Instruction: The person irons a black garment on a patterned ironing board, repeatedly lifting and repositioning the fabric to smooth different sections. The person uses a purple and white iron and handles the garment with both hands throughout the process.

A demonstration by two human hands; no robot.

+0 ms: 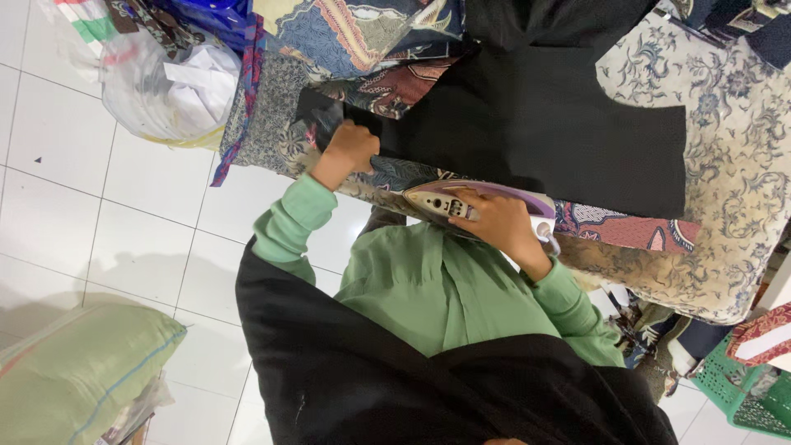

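right hand [494,221] clasps purple iron [437,198], centre | left hand [353,148] fisted on black fabric [535,124], upper centre-left | risk: lingering iron may scorch cloth, or burn nearby left knuckles

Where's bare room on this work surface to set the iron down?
The black fabric beyond the iron lies bare, bordered on the right by the open pale floral cover. It is crowded where batik cloths pile up beyond the left hand.
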